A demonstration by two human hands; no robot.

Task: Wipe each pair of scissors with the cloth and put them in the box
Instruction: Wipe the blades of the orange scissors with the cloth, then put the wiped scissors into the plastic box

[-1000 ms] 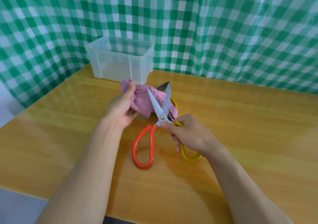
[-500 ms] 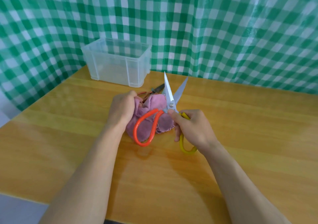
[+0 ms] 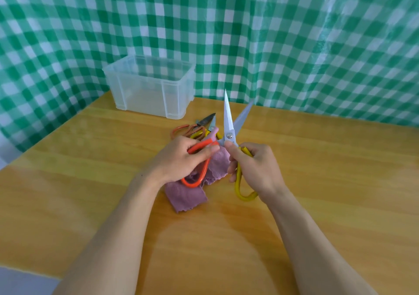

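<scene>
**While both hands gripped one pair, the box waited ahead and to the left**

With its fingers curled round the orange handle loop, the left hand (image 3: 181,158) held the scissors (image 3: 227,118) from one side. The purple cloth (image 3: 186,195) was bunched under that palm and trailed down onto the tabletop (image 3: 317,181). The right hand (image 3: 256,167) was wrapped round the yellow loop, thumb up against the pivot. Between the hands the blades stood parted in a narrow V, their long axis running from the person up and away toward the far edge.

Just past the left knuckles lay the other pairs (image 3: 205,122), heaped together with their tips aimed much the same way. Beyond those, near the far left corner, sat the clear box (image 3: 145,97), open-topped, with nothing showing inside it. It lay ahead and left of the blade tips, so the left hand was the nearer one. To my eye the wiping was not done yet. The drop would want a swing leftward, blades closed first.
</scene>
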